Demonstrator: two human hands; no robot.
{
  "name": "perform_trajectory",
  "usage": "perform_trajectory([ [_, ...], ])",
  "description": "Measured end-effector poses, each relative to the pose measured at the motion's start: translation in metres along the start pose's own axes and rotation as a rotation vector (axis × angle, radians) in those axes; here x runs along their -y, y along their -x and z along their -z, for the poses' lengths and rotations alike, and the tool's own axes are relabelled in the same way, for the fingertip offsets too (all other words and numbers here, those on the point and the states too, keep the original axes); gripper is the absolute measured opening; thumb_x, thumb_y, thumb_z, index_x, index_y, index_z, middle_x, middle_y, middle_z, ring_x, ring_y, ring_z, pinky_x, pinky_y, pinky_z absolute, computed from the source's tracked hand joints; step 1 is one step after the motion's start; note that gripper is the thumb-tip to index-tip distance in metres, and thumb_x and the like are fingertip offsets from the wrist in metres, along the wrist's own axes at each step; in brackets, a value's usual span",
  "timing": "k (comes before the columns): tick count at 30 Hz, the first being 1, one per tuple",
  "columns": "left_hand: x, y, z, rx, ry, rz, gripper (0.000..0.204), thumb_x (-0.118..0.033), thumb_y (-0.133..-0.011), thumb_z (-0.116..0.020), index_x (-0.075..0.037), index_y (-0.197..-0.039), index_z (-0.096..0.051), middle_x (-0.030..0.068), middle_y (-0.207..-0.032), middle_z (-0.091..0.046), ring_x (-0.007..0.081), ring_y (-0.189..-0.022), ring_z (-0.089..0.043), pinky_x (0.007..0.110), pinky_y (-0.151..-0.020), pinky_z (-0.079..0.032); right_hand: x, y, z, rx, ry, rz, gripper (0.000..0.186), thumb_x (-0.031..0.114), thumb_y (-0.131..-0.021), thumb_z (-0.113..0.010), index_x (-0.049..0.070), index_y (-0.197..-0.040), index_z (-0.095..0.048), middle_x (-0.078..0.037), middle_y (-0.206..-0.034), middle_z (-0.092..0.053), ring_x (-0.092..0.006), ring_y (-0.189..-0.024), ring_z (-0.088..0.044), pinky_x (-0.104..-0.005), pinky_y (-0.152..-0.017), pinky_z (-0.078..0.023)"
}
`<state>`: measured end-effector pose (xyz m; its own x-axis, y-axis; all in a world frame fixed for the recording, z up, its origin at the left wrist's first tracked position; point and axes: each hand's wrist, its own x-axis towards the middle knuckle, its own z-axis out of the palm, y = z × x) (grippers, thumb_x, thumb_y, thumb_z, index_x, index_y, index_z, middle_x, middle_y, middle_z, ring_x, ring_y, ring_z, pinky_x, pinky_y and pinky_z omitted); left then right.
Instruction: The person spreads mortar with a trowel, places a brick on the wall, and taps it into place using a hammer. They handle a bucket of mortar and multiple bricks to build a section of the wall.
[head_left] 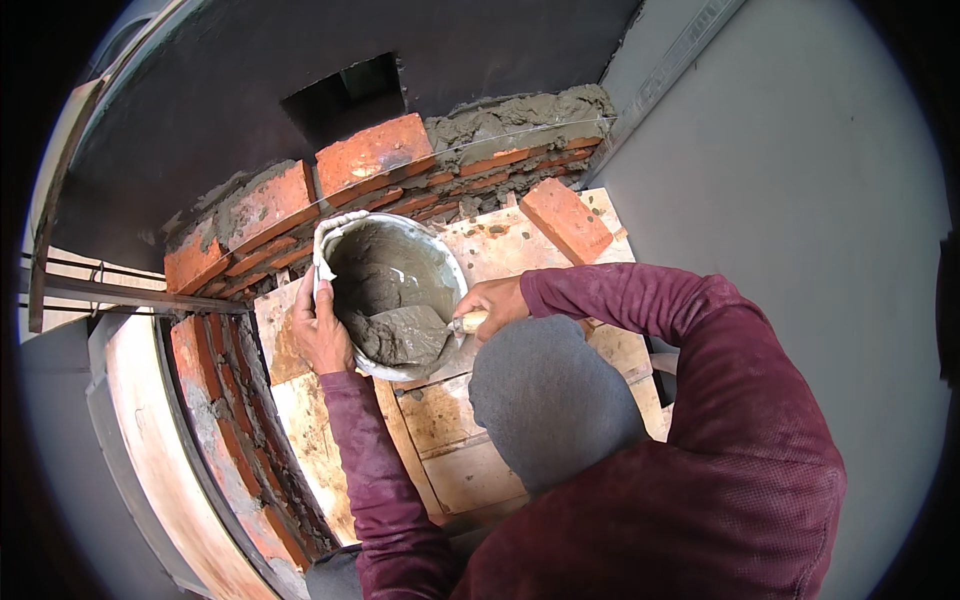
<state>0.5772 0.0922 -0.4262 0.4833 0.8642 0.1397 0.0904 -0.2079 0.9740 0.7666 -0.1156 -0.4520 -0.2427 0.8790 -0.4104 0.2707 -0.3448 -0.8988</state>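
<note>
My left hand [322, 325] grips the left rim of a white bucket [450, 270] that holds wet grey mortar [385, 285]. My right hand [492, 305] is closed on the wooden handle of a trowel [465, 323] at the bucket's right side. The trowel's blade is loaded with mortar low inside the bucket. The bucket rests on stained wooden boards [450, 440], and a loose red brick [565, 220] lies on them to the right. A grey cloth-covered shape [550, 400] below my right hand hides part of the boards; I cannot tell what it is.
A low brick course with mortar [370, 150] and a taut string runs behind the bucket, below a dark wall with a square opening [345, 95]. More brickwork [225, 420] stands at the left. A metal straightedge [665, 75] leans by the grey wall [820, 220] at the right.
</note>
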Motion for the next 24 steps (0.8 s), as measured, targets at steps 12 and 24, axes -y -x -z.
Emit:
perform_trajectory([
  [12,0.133,-0.012,0.136,-0.108,0.242,0.285,0.049,-0.025,-0.101,-0.053,0.003,-0.141,-0.048,0.0137,-0.138,-0.053,0.0212,-0.122,-0.053,0.032,-0.105,-0.039,0.080,0.143,0.139,-0.344,-0.246,-0.175,0.035,-0.001,-0.083,-0.068,-0.006,-0.115,-0.057,0.000,-0.064,-0.056,-0.0029,-0.042,-0.049,-0.0178,-0.035,-0.041],
  [24,0.120,-0.067,0.203,-0.278,0.225,0.587,0.080,-0.067,-0.094,-0.041,-0.011,-0.151,-0.033,0.0085,-0.151,-0.041,0.0246,-0.139,-0.038,0.054,-0.112,-0.024,0.053,0.175,0.216,-0.967,1.331,-0.438,0.019,0.013,-0.085,-0.055,0.005,-0.101,-0.060,-0.016,-0.080,-0.065,-0.0368,-0.084,-0.068,-0.0467,-0.072,-0.054],
])
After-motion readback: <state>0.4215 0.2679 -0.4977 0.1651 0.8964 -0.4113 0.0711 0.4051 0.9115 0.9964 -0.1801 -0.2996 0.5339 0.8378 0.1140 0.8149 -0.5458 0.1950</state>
